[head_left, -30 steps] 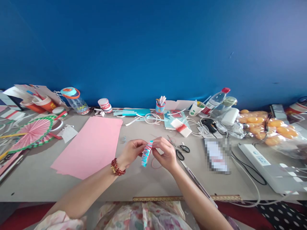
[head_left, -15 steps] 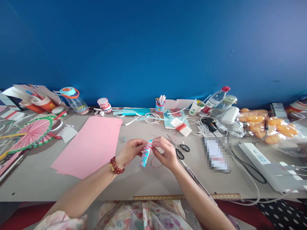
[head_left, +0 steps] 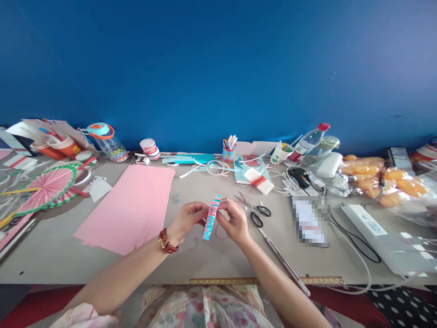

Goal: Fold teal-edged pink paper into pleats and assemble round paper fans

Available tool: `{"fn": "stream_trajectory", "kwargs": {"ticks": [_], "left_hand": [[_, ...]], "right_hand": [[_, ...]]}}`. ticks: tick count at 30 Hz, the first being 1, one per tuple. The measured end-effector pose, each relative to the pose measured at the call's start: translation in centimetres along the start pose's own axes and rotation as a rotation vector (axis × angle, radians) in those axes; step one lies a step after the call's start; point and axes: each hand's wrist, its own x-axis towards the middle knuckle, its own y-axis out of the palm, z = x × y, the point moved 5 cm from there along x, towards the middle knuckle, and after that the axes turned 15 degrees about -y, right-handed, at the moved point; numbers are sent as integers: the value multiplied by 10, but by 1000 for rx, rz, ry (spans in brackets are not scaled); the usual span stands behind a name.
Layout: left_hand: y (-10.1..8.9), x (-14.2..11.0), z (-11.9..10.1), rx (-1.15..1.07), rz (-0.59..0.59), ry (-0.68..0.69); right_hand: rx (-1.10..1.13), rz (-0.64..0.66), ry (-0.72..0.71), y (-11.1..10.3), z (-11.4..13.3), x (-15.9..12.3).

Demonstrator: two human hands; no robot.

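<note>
A small pleated strip of pink and turquoise paper (head_left: 211, 217) stands nearly upright between both hands above the grey table (head_left: 205, 259). My left hand (head_left: 189, 220), with a red bead bracelet at the wrist, pinches its left side. Fingers of my right hand (head_left: 233, 221) are closed on its right side. A thin pink loop of thread (head_left: 221, 234) lies on the table just under my right hand. Black-handled scissors (head_left: 256, 214) lie a little to the right of that hand.
A pink paper sheet (head_left: 131, 207) lies left of the hands, a pink and green paper fan (head_left: 46, 189) further left. Cups, a bottle (head_left: 309, 141), a pen pot (head_left: 228, 152) and cables line the back. A power strip (head_left: 367, 223) and bagged orange balls (head_left: 375, 180) sit right.
The pleated strip has been raised slightly and turned more edge-on between the hands. Both hands stayed in about the same place.
</note>
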Motion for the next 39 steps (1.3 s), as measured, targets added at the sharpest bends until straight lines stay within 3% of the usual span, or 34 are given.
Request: {"fn": "stream_trajectory", "kwargs": {"ticks": [4,16,23,39], "left_hand": [[0,-3,-6,-8,-16,42],[-6,5,5,-33,-5,-40],[-4,1,1,-21,10,-70],[-6,7,2,-23,85,-135]], "right_hand": [[-2,14,28,1,-2,-1],[-87,116,-179,-3,8,4],[-119,208,-269,-5,15,8],[-129,330,-360,-8,14,7]]}}
